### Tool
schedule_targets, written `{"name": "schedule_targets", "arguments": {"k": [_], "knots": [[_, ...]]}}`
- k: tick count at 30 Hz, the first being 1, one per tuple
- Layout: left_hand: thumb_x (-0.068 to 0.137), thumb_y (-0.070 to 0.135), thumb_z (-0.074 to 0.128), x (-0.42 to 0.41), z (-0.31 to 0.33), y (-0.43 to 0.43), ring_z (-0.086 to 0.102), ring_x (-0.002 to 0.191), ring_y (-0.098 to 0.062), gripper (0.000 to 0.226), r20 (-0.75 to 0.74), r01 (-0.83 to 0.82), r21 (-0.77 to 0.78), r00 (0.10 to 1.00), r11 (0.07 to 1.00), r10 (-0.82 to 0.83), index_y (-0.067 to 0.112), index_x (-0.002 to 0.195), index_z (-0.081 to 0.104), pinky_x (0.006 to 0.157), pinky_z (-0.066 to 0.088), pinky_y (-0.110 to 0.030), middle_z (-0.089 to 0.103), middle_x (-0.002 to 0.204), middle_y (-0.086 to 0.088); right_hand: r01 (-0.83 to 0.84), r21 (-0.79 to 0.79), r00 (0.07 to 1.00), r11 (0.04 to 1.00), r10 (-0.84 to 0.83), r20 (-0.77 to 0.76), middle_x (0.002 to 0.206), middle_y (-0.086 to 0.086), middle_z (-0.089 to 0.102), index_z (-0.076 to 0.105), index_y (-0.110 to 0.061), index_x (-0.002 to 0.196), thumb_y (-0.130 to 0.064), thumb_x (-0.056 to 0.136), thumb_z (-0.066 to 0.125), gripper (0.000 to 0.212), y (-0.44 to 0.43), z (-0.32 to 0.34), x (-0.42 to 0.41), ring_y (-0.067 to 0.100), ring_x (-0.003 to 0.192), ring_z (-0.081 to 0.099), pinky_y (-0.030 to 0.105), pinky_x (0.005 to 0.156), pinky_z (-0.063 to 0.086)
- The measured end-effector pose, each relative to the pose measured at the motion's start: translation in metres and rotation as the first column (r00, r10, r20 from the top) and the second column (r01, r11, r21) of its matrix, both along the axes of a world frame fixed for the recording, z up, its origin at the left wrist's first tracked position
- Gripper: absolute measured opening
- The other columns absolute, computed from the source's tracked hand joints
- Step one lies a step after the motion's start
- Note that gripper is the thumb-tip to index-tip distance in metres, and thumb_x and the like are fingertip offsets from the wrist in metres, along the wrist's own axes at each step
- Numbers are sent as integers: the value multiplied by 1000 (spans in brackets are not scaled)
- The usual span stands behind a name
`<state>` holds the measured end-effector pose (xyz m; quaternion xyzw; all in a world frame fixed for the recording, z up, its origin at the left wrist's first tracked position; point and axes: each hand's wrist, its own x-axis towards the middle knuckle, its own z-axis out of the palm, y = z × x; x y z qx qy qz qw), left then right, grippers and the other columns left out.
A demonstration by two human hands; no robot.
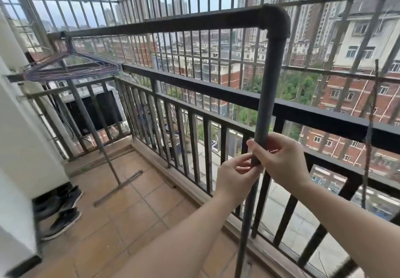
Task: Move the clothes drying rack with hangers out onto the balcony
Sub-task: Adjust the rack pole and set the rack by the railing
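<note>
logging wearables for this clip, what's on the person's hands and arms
Nothing worn that shows. The left hand and right hand are bare, with no gloves, and no rings, watch or bands in view. Both forearms are bare up to the picture's edge, so no sleeves show. Nails look short and unpainted.

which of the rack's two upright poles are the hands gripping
The near pole, under the corner elbow, with both hands around it. The far pole by the hangers stands untouched.
</note>
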<state>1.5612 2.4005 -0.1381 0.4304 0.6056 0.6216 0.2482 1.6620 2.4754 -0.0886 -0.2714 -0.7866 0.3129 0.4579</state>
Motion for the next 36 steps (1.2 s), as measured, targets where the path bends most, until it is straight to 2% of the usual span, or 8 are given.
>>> {"name": "schedule_targets", "arguments": {"k": [2, 6, 12, 15, 22, 27, 36], "knots": [[81, 40, 72, 5, -4, -1, 70, 81, -10, 32, -18, -48, 7, 999, 999, 48, 24, 108, 71, 74, 60, -32, 75, 87, 4, -34, -23, 999, 999, 34, -7, 73, -8, 71, 73, -21, 86, -34, 82, 75, 14, 3, -1, 0, 8, 67, 69, 24, 64, 59], [84, 31, 67, 25, -11, 2, 66, 80, 3, 20, -246, -239, 32, 939, 971, 239, 27, 103, 69, 75, 56, -20, 72, 85, 19, -152, -52, 988, 987, 152, 4, 74, -10, 71, 72, -23, 87, -35, 80, 75, 14, 11, -4, 5, 6, 71, 68, 29, 70, 60], [84, 27, 65, 42, -14, 6, 67, 73, 1, 22, -337, -409, 4, 859, 913, 386, 24, 106, 70, 71, 58, -23, 72, 81, 15, -271, -41, 962, 962, 272, 19, 72, -15, 70, 72, -27, 84, -41, 79, 74, 15, 27, -4, 6, -2, 71, 66, 9, 59, 50], [85, 22, 65, 43, -8, 13, 68, 74, -5, 17, -337, -432, -30, 853, 902, 398, 21, 101, 72, 74, 58, -28, 74, 82, 8, -290, -90, 957, 953, 290, -19, 72, -11, 72, 73, -26, 85, -39, 80, 75, 14, 30, -2, 5, 2, 67, 69, 16, 58, 57], [83, 22, 68, 54, 1, 43, 67, 68, -8, 8, -236, -417, -98, 892, 904, 386, 20, 87, 74, 71, 58, -35, 73, 75, 4, -262, -100, 965, 960, 261, -14, 67, -14, 72, 72, -29, 77, -36, 78, 78, 9, 60, 2, 15, 1, 65, 71, 15, 58, 58], [79, 23, 69, 50, 1, 51, 70, 73, -9, 11, -192, -407, -96, 903, 908, 384, 25, 89, 74, 74, 58, -40, 74, 77, 7, -237, -96, 971, 967, 240, 11, 66, -11, 72, 73, -25, 76, -34, 79, 77, 11, 68, 4, 13, 3, 62, 71, 34, 66, 62], [74, 27, 72, 45, -7, 34, 71, 75, -8, 17, -126, -378, -111, 923, 919, 364, 28, 91, 75, 76, 58, -38, 75, 79, 8, -260, -108, 965, 960, 263, 10, 64, -10, 72, 72, -26, 78, -39, 75, 79, 16, 56, -5, 13, 1, 62, 70, 21, 59, 61]]}}
